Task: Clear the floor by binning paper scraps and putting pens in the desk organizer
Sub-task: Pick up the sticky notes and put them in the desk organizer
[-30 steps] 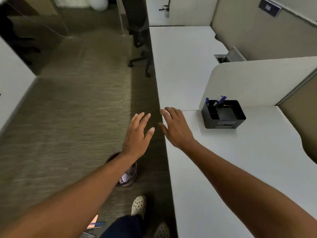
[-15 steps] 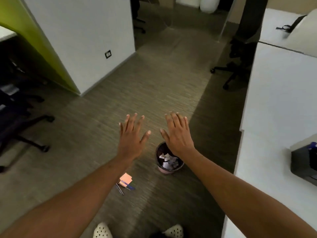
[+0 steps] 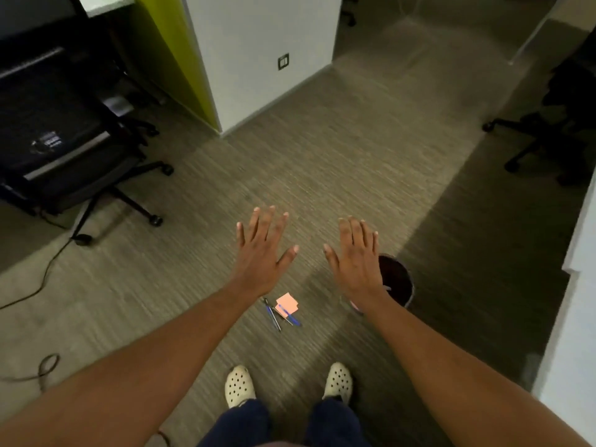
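Observation:
Both of my hands are stretched out over the carpet with fingers straight and spread, holding nothing. My left hand [image 3: 263,251] hovers above and just left of a pink paper scrap [image 3: 286,303]. Across that scrap lies a blue pen [image 3: 289,315], and a dark pen [image 3: 273,315] lies beside it on the left. My right hand [image 3: 356,258] covers the left part of a small round bin [image 3: 398,280] standing on the floor. The desk organizer is out of view.
A black office chair [image 3: 61,146] stands at the left, with a cable [image 3: 42,279] trailing over the carpet. A white and green partition wall [image 3: 254,59] rises ahead. Another chair [image 3: 548,133] sits at far right. A white desk edge [image 3: 577,285] runs down the right side. My shoes [image 3: 238,385] are below.
My view has swung left, away from the desk and organizer, toward the floor. The pens and pink scrap now lie between my arms, and the bin sits under my right hand.

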A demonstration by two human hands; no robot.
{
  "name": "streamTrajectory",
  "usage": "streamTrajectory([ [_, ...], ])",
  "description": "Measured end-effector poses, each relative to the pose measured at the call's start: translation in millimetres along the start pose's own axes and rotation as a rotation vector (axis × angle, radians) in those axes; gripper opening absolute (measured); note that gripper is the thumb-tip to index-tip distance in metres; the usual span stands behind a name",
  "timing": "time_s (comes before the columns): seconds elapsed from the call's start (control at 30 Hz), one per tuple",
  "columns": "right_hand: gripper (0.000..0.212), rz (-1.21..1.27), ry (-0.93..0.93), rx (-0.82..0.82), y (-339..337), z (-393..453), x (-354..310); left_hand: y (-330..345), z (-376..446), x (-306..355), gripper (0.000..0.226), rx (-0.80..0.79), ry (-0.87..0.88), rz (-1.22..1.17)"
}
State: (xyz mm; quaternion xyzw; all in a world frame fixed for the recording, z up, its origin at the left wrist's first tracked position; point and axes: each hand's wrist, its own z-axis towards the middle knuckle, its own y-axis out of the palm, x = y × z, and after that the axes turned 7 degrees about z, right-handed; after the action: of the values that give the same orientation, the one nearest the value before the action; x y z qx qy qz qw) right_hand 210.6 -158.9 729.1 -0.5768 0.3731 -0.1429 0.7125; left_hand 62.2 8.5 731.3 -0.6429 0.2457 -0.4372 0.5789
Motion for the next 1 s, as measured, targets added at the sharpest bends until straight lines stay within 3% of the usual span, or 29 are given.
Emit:
streamTrajectory([
  [0.3,0.066,-0.003,0.08,-0.309,157.6,-7.5,14.2,130.9,-26.8,-69.1,0.08,-0.205,-0.097,0.002],
  [0.53,0.064,-0.004,0.124,-0.493,319.6,-19.9,88.3,299.4,-39.1,-135.0,0.08,-0.328,-0.181,0.003],
  [1.0,0.067,-0.14,0.055,-0.701,629.4,-30.7,207.5,621.9,-72.4,-225.1,0.082,-0.488,-0.161,0.038],
])
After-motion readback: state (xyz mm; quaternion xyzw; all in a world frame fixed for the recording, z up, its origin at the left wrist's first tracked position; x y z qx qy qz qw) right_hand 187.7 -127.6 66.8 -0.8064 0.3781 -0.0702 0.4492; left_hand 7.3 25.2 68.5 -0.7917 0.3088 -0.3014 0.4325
